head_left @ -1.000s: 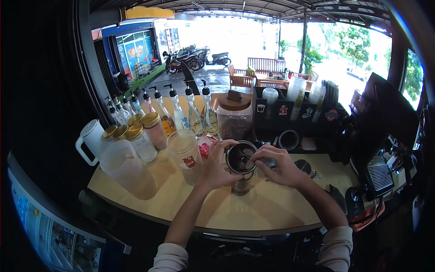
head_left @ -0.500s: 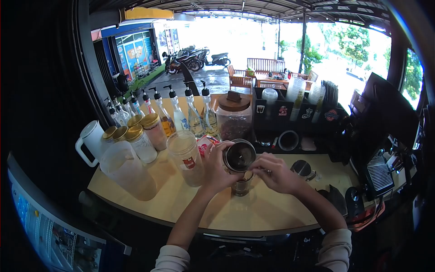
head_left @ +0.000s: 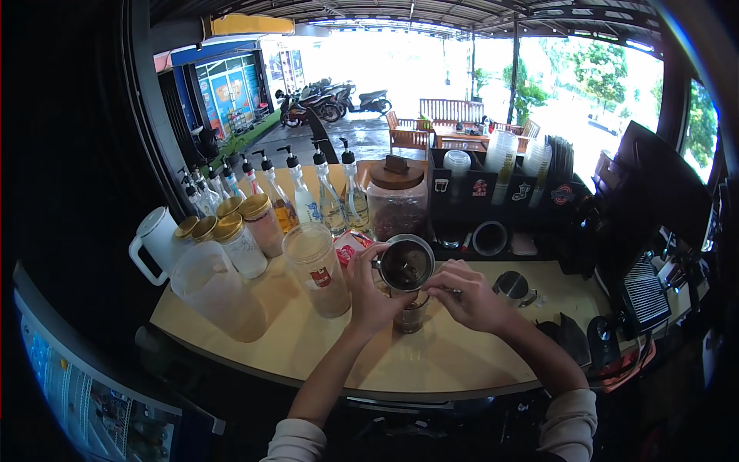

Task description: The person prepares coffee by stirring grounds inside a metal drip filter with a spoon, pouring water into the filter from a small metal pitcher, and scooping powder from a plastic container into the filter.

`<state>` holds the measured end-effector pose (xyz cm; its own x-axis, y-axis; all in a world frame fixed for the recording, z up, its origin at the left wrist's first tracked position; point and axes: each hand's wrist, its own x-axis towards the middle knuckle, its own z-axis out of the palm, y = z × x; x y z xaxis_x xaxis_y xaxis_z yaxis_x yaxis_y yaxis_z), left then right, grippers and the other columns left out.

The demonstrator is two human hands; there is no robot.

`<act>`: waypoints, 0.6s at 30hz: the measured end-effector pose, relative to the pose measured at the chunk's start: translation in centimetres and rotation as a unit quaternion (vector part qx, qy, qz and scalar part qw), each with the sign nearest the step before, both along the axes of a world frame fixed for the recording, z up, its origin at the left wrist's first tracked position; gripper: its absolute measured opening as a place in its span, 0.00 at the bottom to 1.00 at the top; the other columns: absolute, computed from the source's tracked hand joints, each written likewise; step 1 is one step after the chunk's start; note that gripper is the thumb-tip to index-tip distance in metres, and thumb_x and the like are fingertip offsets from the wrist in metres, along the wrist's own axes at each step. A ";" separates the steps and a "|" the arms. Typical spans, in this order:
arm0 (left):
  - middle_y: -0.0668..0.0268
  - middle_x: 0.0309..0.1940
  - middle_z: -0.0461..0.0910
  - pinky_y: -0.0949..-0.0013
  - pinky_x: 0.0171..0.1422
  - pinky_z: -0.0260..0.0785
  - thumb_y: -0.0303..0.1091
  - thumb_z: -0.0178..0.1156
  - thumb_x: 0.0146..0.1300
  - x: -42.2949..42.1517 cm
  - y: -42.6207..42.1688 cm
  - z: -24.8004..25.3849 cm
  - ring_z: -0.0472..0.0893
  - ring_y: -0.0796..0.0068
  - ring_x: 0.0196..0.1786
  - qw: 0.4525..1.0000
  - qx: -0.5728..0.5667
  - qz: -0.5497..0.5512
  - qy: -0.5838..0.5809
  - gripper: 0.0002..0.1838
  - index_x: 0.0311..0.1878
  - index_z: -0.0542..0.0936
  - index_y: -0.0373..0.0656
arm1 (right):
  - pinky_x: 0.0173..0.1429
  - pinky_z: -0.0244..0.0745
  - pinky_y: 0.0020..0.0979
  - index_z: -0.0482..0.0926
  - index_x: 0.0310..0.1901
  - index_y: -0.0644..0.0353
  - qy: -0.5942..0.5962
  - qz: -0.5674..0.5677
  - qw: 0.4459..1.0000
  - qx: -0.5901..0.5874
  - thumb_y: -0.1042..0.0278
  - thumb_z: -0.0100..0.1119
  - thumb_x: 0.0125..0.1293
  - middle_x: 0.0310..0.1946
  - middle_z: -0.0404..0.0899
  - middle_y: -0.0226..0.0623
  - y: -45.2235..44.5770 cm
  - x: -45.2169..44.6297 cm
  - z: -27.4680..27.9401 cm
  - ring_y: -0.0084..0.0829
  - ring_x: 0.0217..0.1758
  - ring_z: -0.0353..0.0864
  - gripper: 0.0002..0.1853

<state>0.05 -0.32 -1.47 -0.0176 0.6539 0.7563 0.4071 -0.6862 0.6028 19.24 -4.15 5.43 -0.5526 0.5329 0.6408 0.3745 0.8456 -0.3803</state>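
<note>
My left hand [head_left: 372, 299] is wrapped round a round metal cup [head_left: 406, 263], tilted so that its open mouth faces me. Dark contents with a few pale glints show inside. Close below the cup stands a clear glass [head_left: 412, 317] on the counter, its top partly covered by my fingers. My right hand [head_left: 471, 299] is closed in a pinch right beside the cup and the glass; what its fingers hold is too small to make out. A clear plastic jar [head_left: 318, 269] with a red label is just left of my left hand.
Pump bottles [head_left: 329, 196], gold-lidded jars [head_left: 248, 242] and a large cloudy pitcher [head_left: 215, 289] line the left side. A wooden-lidded jar [head_left: 396, 200] and a black cup holder [head_left: 500, 204] stand behind. Another metal cup [head_left: 512, 286] sits to the right, near an espresso machine [head_left: 647, 296].
The metal cup has turned slightly in my left hand, and its handle side now shows. My right hand keeps its pinch in nearly the same place.
</note>
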 end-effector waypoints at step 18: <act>0.63 0.56 0.71 0.53 0.74 0.45 0.35 0.78 0.32 0.9 0.2 -1.4 0.66 0.59 0.63 0.995 0.020 -0.056 -0.075 0.45 0.57 0.66 0.45 | 0.49 0.69 0.32 0.80 0.39 0.62 0.096 -0.072 0.993 -0.020 0.76 0.55 0.65 0.31 0.81 0.37 0.6 -0.6 0.1 0.31 0.37 0.78 0.05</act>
